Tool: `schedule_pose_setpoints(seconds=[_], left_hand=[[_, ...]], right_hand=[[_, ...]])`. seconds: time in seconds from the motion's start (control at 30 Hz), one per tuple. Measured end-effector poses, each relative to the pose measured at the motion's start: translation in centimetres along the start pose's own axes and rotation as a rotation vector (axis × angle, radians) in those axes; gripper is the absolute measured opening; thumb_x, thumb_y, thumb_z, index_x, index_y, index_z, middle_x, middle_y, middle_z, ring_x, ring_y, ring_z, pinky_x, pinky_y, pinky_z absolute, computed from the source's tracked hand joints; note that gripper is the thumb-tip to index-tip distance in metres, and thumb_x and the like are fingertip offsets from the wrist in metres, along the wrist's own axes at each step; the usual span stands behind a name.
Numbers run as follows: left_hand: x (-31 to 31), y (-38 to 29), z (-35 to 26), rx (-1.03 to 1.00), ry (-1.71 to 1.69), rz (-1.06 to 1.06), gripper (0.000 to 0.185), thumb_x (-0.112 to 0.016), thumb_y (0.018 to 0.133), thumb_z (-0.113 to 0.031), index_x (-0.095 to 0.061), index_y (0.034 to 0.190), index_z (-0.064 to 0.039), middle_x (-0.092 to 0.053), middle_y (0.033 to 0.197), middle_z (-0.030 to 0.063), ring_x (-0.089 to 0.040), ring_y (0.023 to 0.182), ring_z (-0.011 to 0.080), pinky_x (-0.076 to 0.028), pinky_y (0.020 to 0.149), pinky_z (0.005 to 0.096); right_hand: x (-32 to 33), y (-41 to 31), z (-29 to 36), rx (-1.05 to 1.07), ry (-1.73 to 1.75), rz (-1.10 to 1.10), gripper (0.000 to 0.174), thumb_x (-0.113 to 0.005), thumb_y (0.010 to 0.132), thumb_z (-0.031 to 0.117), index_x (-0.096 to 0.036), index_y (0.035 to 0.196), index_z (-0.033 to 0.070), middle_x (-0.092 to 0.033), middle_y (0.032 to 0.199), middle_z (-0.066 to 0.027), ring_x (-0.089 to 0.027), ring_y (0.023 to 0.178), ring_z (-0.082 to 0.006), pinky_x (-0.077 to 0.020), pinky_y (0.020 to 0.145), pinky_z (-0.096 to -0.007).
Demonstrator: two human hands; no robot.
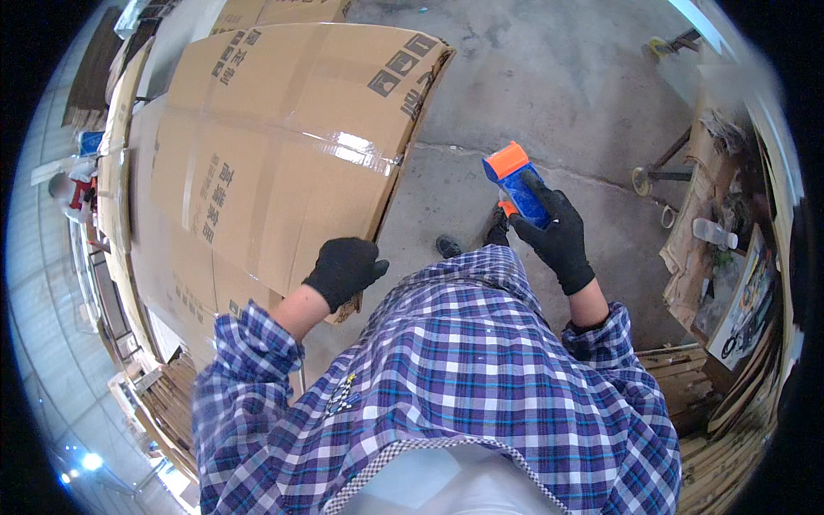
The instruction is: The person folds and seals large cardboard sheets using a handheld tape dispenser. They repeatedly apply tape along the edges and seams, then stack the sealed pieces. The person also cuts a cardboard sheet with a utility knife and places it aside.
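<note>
My right hand (555, 235), in a black glove, grips a blue and orange hand-held tape dispenser (526, 193) above the floor. The index finger lies along its blue body, and an orange part shows near the thumb. My left hand (346, 270), gloved in black too, is over the near corner of a large flat cardboard carton (277, 148). Its fingers curl under and out of sight, so whether they touch the carton or hold anything is hidden. Clear tape (351, 151) shines across the carton's top, which bears printed writing and handling symbols.
Another carton (283, 11) lies beyond. To the right, a wheeled rack (669, 174) stands near torn cardboard and a plastic bottle (714, 233). Stacked cardboard sheets (727, 450) fill the lower right. A person (78, 193) is at the far left. Concrete floor (547, 84) lies ahead.
</note>
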State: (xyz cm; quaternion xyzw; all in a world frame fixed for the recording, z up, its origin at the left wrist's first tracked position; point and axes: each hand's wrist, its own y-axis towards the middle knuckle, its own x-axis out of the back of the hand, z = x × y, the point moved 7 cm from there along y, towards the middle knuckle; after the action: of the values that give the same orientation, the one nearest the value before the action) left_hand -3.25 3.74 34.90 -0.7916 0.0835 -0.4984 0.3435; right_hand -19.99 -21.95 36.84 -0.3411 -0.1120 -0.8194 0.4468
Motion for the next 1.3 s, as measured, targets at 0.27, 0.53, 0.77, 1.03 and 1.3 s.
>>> schedule_pose_setpoints(seconds=[0.27, 0.53, 0.77, 1.03, 1.3], left_hand=[[-2.3, 0.0, 0.0, 0.249, -0.043, -0.284, 0.028, -0.057, 0.081, -0.033, -0.062, 0.07, -0.007, -0.062, 0.065, 0.0154, -0.063, 0.062, 0.0321, -0.049, 0.054, 0.0435], [-0.2, 0.9, 1.2, 0.14, -0.022, -0.311, 0.021, -0.057, 0.077, -0.026, -0.062, 0.066, -0.009, -0.062, 0.064, 0.0136, -0.063, 0.062, 0.0308, -0.049, 0.055, 0.042], [1.4, -1.1, 0.7, 0.11, -0.113, -0.232, 0.036, -0.064, 0.077, -0.043, -0.058, 0.063, -0.01, -0.06, 0.061, 0.0116, -0.062, 0.061, 0.0295, -0.047, 0.053, 0.0405], [-2.9, 2.2, 1.3, 0.114, 0.118, -0.196, 0.018, -0.059, 0.078, -0.025, -0.059, 0.074, -0.008, -0.062, 0.065, 0.0141, -0.064, 0.065, 0.0319, -0.049, 0.055, 0.0423], [4.3, 2.6, 0.8, 0.006, -0.4, -0.195, 0.029, -0.054, 0.088, -0.03, -0.065, 0.095, -0.004, -0.065, 0.084, 0.0162, -0.065, 0.081, 0.0282, -0.051, 0.071, 0.0354]], right_hand=[[-0.1, 1.3, 0.9, 0.112, 0.038, -0.017, 0.063, -0.075, 0.068, 0.028, -0.054, 0.127, 0.018, -0.06, 0.085, -0.0122, -0.062, 0.076, -0.0261, -0.0498, 0.067, -0.034], [-1.0, 1.8, 1.8, 0.087, 0.068, 0.125, 0.066, -0.074, 0.068, 0.027, -0.052, 0.129, 0.022, -0.06, 0.087, -0.0122, -0.062, 0.077, -0.026, -0.0496, 0.067, -0.0337], [-1.5, 0.6, 2.5, 0.108, 0.014, 0.123, 0.063, -0.074, 0.068, 0.026, -0.053, 0.128, 0.021, -0.059, 0.084, -0.0119, -0.061, 0.074, -0.0256, -0.0494, 0.064, -0.0341], [-0.3, 0.8, 2.3, 0.111, 0.016, 0.067, 0.061, -0.074, 0.069, 0.026, -0.054, 0.126, 0.019, -0.059, 0.085, -0.0123, -0.061, 0.073, -0.0256, -0.0495, 0.063, -0.0344], [0.8, -0.5, 4.4, 0.375, 0.043, 0.081, 0.066, -0.08, 0.062, 0.026, -0.055, 0.123, 0.02, -0.06, 0.095, -0.0146, -0.062, 0.081, -0.0313, -0.0508, 0.069, -0.0367]])
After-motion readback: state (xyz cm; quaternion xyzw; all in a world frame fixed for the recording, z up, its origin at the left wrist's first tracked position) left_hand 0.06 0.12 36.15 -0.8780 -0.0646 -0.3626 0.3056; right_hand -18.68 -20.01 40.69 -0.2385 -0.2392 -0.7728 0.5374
